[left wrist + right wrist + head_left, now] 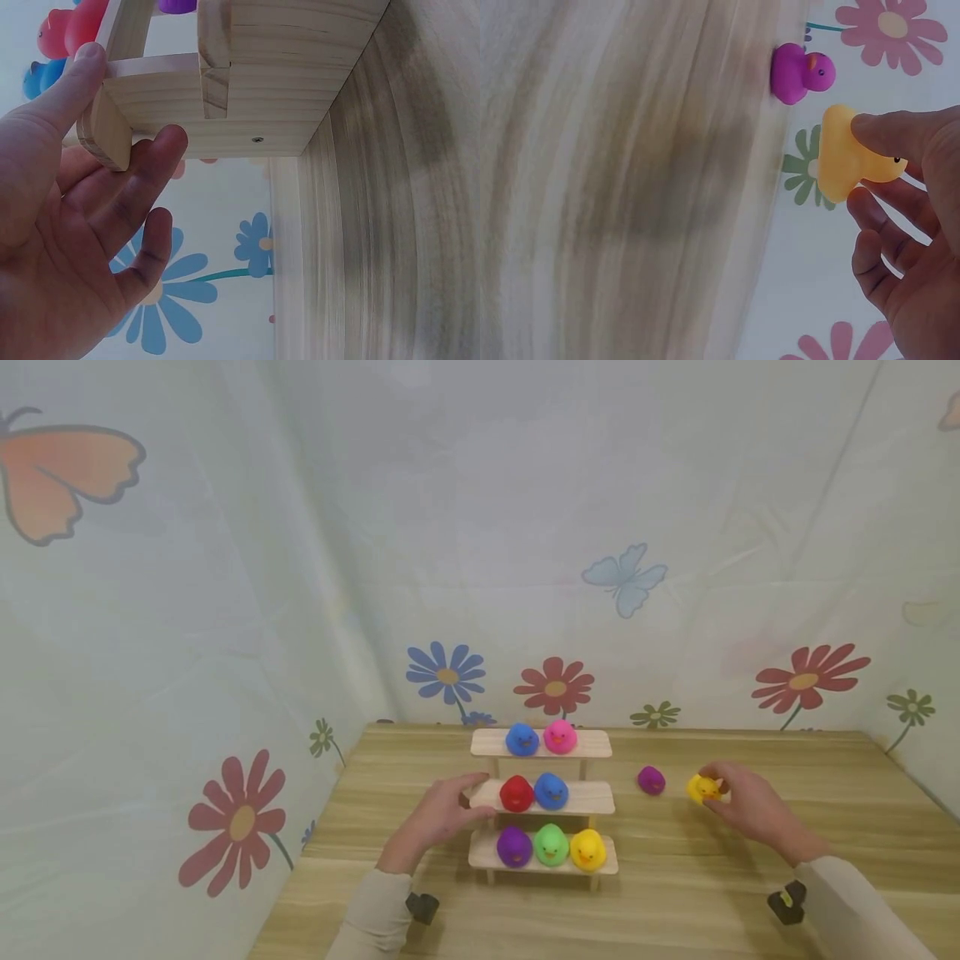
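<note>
My left hand (442,814) grips the left end of the middle tier of a small wooden three-tier stand (596,799). In the left wrist view, the thumb lies over the board (109,127) and the fingers reach beneath it. A yellow rubber duck (844,154) is pinched between the thumb and fingers of my right hand (753,806), off the table to the right of the stand. A purple duck (651,781) sits on the table between the stand and that hand.
Blue (522,740) and pink (560,737) ducks occupy the top tier. On the middle tier are red (517,794) and blue (551,792) ones. The bottom tier bears purple (514,847), green (551,845) and yellow (588,850) ducks. A flowered curtain (480,527) hangs behind the wooden table (675,910).
</note>
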`<state>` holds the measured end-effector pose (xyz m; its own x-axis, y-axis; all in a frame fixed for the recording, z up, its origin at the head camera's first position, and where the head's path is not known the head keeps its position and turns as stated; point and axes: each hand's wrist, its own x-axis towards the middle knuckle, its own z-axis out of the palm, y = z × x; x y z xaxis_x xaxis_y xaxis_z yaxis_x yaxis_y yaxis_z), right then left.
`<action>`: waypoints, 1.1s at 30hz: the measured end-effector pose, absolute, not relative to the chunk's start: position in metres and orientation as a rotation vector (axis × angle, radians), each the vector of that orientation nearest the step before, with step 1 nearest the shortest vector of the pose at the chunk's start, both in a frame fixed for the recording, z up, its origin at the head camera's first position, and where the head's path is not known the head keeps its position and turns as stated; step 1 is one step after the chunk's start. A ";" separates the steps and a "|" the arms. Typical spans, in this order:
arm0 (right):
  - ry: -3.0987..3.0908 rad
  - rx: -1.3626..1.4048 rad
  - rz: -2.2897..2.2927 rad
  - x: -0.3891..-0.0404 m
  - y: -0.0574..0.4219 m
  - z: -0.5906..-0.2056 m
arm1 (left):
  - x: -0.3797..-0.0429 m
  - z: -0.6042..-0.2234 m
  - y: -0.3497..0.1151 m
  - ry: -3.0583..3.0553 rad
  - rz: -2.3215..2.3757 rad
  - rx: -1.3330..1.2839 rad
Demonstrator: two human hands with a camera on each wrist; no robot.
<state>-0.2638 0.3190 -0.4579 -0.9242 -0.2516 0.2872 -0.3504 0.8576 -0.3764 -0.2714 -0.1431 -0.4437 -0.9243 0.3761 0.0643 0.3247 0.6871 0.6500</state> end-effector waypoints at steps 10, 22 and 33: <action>-2.888 0.401 0.721 -0.277 0.324 -0.472 | -0.271 -0.443 -0.143 2.822 1.049 0.588; -2.920 0.345 0.787 -0.288 0.323 -0.484 | -0.270 -0.442 -0.143 2.817 1.048 0.586; -2.907 0.318 0.807 -0.297 0.327 -0.495 | -0.272 -0.443 -0.144 2.816 1.043 0.603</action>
